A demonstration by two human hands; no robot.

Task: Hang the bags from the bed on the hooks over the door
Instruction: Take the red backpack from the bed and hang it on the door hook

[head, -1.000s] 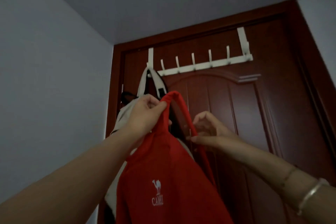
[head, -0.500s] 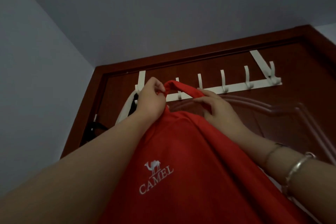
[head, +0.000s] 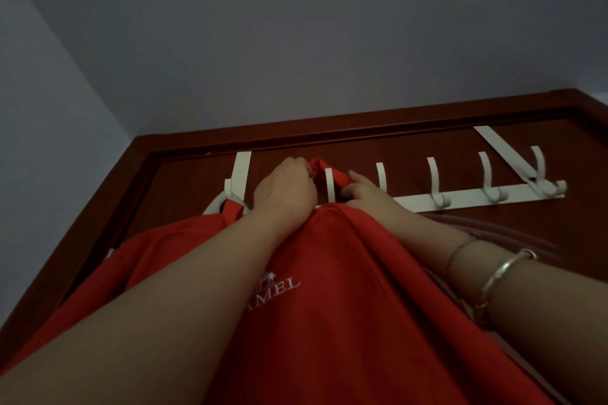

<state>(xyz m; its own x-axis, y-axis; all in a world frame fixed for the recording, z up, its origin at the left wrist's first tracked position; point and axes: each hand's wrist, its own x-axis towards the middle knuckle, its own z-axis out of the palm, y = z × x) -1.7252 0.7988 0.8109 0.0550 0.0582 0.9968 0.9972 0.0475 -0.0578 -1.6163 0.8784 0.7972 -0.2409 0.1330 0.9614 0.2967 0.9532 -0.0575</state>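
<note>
A red cloth bag (head: 345, 289) with white lettering fills the lower middle of the view. Its red strap (head: 320, 168) is raised against the white over-door hook rack (head: 477, 199) and lies around one white hook (head: 329, 184). My left hand (head: 283, 189) grips the strap just left of that hook. My right hand (head: 362, 189) pinches the strap just right of it. A white strap of another bag (head: 214, 204) hangs on the leftmost hook; that bag's body is hidden behind the red bag.
The dark red door (head: 575, 233) and its frame (head: 329, 128) sit right in front of me, under a grey ceiling. Several bare white hooks (head: 434, 181) stand to the right on the rack. A grey wall (head: 49, 141) closes the left side.
Both hands have lifted the red bag's strap higher and brought it up to the rack, around a hook. The view has tilted further upward, closer to the door top.
</note>
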